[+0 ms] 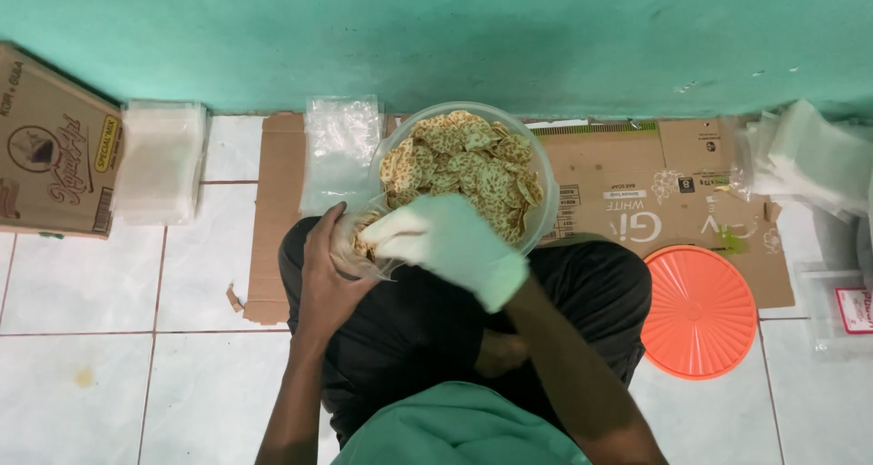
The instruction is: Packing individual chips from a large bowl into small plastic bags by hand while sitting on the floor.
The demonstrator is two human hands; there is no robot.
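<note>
Honestly, gloved right hand (452,244) pinching crackers (464,160) into the small bag (364,247) gripped by left hand (329,274); overfill, they'll probably crumble or spill.

left hand (326,270): bare, fingers curled, gripping | right hand (450,245): gloved, fingers pinched

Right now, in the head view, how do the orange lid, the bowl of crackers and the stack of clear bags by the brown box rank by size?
1. Bowl of crackers, largest, partly hidden by the gloved right hand.
2. Orange lid, nearly the same; hard to separate.
3. Stack of clear bags, smallest.
</note>
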